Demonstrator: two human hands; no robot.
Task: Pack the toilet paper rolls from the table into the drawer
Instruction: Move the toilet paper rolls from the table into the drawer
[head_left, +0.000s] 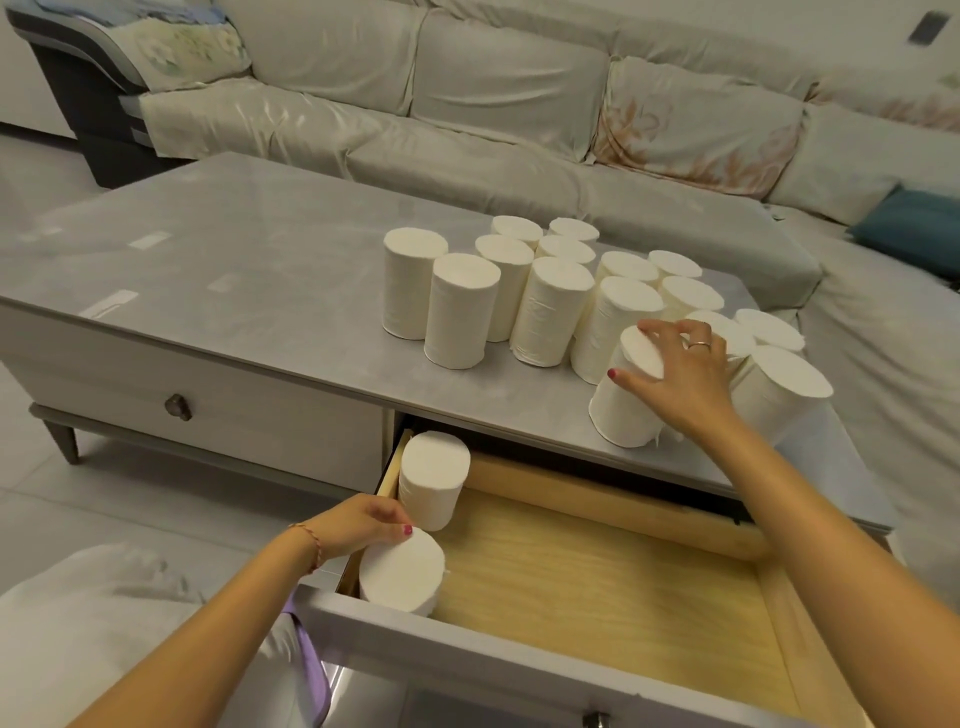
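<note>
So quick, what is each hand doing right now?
Left hand: closed on the front roll in the drawer.
Right hand: closed around a tilted roll on the table.

No text, label, brand, number or sign can be read anywhere in the view. The rolls (462, 310) are plain white, the worktop (249, 249) and the drawer (597, 577) bear no markings, and the patterned cushions on the sofa (696, 124) show only floral prints, no writing.
</note>
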